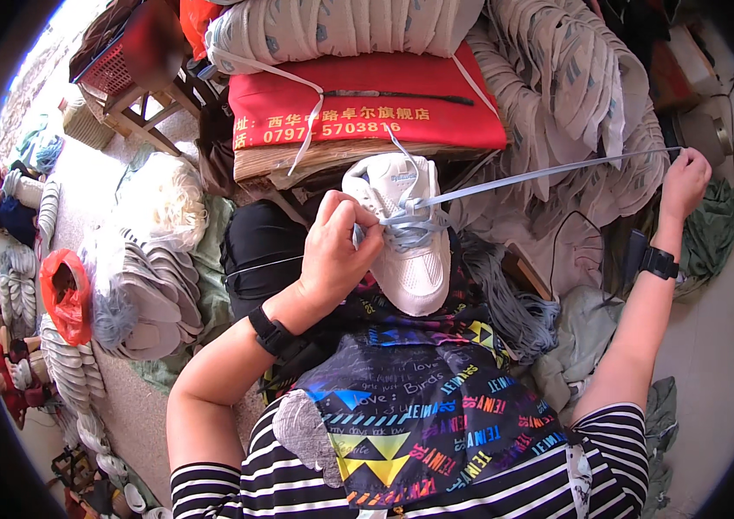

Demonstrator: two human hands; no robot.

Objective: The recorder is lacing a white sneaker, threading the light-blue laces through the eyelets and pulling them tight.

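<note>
A white sneaker [411, 281] rests on my lap, its toe toward me and its tongue at the far end. Light blue-grey lace [549, 176] crosses its eyelets and runs taut from the upper lacing out to the right. My right hand [688, 182], arm stretched far out, is closed on the end of that lace. Against the shoe's left side, my left hand [339, 246] is pinched beside the eyelets, with a bit of lace showing at the fingers. Part of the lacing there is hidden behind them.
Ahead stands a bench with a red cloth [367, 108], a dark thin tool [402, 95] and a row of shoe uppers [341, 33]. More uppers [575, 78] pile up at the right. Grey-blue lace bundles [510, 303] hang beside my lap. At left lie white laces [172, 199] and a red bag [65, 294].
</note>
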